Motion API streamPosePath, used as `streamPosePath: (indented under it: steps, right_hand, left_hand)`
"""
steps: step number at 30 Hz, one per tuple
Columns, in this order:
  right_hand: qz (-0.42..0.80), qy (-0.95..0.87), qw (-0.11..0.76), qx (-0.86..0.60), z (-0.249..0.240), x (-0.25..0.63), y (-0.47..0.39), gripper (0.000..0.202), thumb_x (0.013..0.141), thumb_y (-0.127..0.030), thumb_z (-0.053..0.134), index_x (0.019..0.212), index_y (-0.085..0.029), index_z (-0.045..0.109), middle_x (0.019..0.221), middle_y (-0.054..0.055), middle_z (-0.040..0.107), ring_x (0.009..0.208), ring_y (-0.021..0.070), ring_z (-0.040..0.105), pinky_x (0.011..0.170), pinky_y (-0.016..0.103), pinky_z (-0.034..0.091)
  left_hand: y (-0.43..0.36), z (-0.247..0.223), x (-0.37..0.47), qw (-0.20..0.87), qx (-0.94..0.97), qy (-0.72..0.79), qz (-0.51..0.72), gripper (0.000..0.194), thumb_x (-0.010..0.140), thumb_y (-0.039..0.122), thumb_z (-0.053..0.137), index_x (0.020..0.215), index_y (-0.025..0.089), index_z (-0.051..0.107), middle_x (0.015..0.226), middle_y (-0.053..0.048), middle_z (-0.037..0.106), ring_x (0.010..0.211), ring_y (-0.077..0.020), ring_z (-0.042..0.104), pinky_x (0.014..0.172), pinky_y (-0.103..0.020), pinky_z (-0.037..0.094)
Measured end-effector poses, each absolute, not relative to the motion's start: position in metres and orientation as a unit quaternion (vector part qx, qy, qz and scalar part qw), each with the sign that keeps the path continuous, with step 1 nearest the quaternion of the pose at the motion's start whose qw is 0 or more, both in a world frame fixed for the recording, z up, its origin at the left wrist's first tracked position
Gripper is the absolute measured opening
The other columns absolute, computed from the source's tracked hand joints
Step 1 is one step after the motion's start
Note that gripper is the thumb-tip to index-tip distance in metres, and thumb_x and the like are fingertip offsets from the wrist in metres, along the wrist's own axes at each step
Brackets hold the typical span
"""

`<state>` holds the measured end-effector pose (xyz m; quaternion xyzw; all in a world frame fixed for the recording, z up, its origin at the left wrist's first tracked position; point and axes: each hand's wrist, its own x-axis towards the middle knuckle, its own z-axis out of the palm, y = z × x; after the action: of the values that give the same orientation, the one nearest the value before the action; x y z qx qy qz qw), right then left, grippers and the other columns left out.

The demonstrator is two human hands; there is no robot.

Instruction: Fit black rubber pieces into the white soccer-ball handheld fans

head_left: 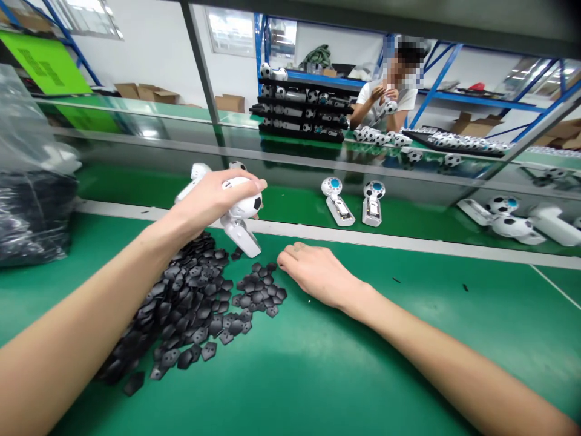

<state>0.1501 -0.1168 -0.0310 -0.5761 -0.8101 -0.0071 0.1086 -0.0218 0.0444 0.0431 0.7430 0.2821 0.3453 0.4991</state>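
My left hand (218, 192) grips a white device with a ball-shaped head and black patches (244, 206), its flat white arm pointing down toward the table. Below it, a large heap of black pentagon pieces (186, 297) spreads over the green table. Beside that lies a smaller cluster of the same pieces (258, 289). My right hand (308, 266) rests at the right edge of this cluster with its fingers curled together; whether a piece is between the fingertips is hidden. Two white devices with blue centres (338, 203) (373, 203) lie beyond the white strip.
A plastic bag of black pieces (34, 200) stands at the left. More white devices (512, 221) lie at the right. Across the bench, a person (385, 103) handles a ball near stacked black trays (302, 112). A metal post (200, 60) rises behind my left hand.
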Motion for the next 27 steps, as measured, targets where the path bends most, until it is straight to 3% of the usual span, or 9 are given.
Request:
streamPosePath:
  steps: [3, 5, 8, 10, 15, 19, 27]
  right_hand:
    - [0.029, -0.774, 0.203, -0.600, -0.017, 0.163, -0.116, 0.015, 0.108, -0.013, 0.060, 0.111, -0.015, 0.075, 0.105, 0.007, 0.082, 0.090, 0.0184, 0.076, 0.079, 0.029, 0.057]
    - [0.106, -0.712, 0.353, -0.597, -0.002, 0.169, -0.118, 0.014, 0.107, -0.019, 0.065, 0.110, -0.015, 0.078, 0.102, 0.007, 0.083, 0.084, 0.0163, 0.077, 0.079, 0.028, 0.060]
    - [0.261, -0.581, 0.559, -0.531, 0.021, 0.171, -0.125, 0.019, 0.095, -0.030, 0.081, 0.109, -0.018, 0.081, 0.087, 0.003, 0.083, 0.072, 0.0169, 0.076, 0.073, 0.030, 0.062]
    - [0.330, -0.526, 0.610, -0.493, 0.033, 0.167, -0.130, 0.031, 0.084, -0.036, 0.091, 0.107, -0.019, 0.078, 0.078, 0.000, 0.081, 0.069, 0.0173, 0.076, 0.072, 0.030, 0.063]
    - [0.472, -0.460, 0.609, -0.441, 0.046, 0.152, -0.140, 0.041, 0.068, -0.045, 0.101, 0.077, -0.017, 0.072, 0.070, 0.002, 0.078, 0.066, 0.0179, 0.076, 0.066, 0.028, 0.062]
    - [0.498, -0.460, 0.597, -0.429, 0.045, 0.148, -0.141, 0.038, 0.065, -0.042, 0.103, 0.074, -0.017, 0.076, 0.071, 0.001, 0.076, 0.065, 0.0144, 0.070, 0.057, 0.023, 0.053]
    - [0.484, -0.477, 0.583, -0.446, 0.039, 0.139, -0.143, 0.036, 0.068, -0.041, 0.101, 0.072, -0.018, 0.074, 0.069, -0.003, 0.069, 0.060, 0.0092, 0.053, 0.056, 0.023, 0.041]
  left_hand:
    - [0.047, 0.035, -0.022, 0.525, 0.751, 0.292, 0.276, 0.053, 0.091, 0.065, 0.068, 0.078, 0.014, 0.072, 0.063, -0.004, 0.074, 0.054, -0.0164, 0.065, 0.047, -0.022, 0.043]
    - [0.044, 0.028, -0.019, 0.537, 0.737, 0.262, 0.316, 0.052, 0.093, 0.063, 0.065, 0.071, 0.016, 0.067, 0.055, -0.002, 0.068, 0.047, -0.0150, 0.059, 0.045, -0.024, 0.042]
    - [0.030, 0.024, -0.016, 0.511, 0.740, 0.177, 0.400, 0.045, 0.093, 0.057, 0.062, 0.074, 0.018, 0.071, 0.060, -0.001, 0.069, 0.051, -0.0156, 0.057, 0.048, -0.028, 0.043]
    - [0.017, 0.024, -0.016, 0.459, 0.756, 0.129, 0.448, 0.037, 0.092, 0.051, 0.062, 0.079, 0.019, 0.076, 0.069, -0.002, 0.073, 0.058, -0.0168, 0.060, 0.053, -0.030, 0.044]
    - [-0.007, 0.026, -0.022, 0.325, 0.804, 0.057, 0.495, 0.025, 0.088, 0.045, 0.065, 0.089, 0.025, 0.079, 0.071, 0.000, 0.071, 0.055, -0.0154, 0.058, 0.051, -0.032, 0.039]
    - [-0.011, 0.027, -0.024, 0.236, 0.815, 0.012, 0.529, 0.022, 0.080, 0.043, 0.068, 0.090, 0.028, 0.079, 0.075, 0.000, 0.075, 0.056, -0.0164, 0.060, 0.051, -0.032, 0.041]
    - [-0.018, 0.033, -0.021, 0.242, 0.816, 0.028, 0.525, 0.032, 0.074, 0.058, 0.068, 0.072, 0.026, 0.074, 0.062, -0.007, 0.066, 0.051, -0.0227, 0.057, 0.051, -0.038, 0.042]
